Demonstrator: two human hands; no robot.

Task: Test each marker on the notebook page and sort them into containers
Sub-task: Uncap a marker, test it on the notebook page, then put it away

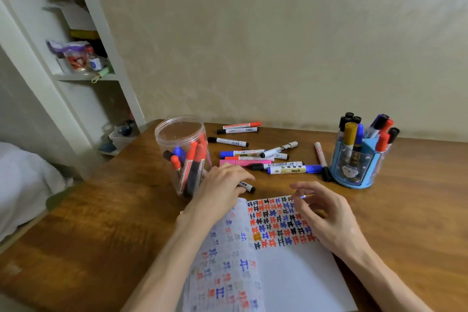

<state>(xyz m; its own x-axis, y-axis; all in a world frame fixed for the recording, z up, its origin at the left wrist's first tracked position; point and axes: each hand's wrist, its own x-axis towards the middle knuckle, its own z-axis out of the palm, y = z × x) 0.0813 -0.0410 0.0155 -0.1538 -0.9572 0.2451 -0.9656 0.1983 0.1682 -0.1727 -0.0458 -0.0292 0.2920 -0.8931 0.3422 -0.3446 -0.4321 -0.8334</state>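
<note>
Risk: left hand (pixel 222 185), gripping black marker (pixel 249 187), bumps jar (pixel 162 139) at marker's 9 o'clock, tipping it. Can't tell right hand (pixel 329 215) grip, blurred.

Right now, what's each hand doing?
Left hand: holds a black-capped marker.
Right hand: fingers curled; blurred bluish speck at fingertips, cannot tell.
</note>
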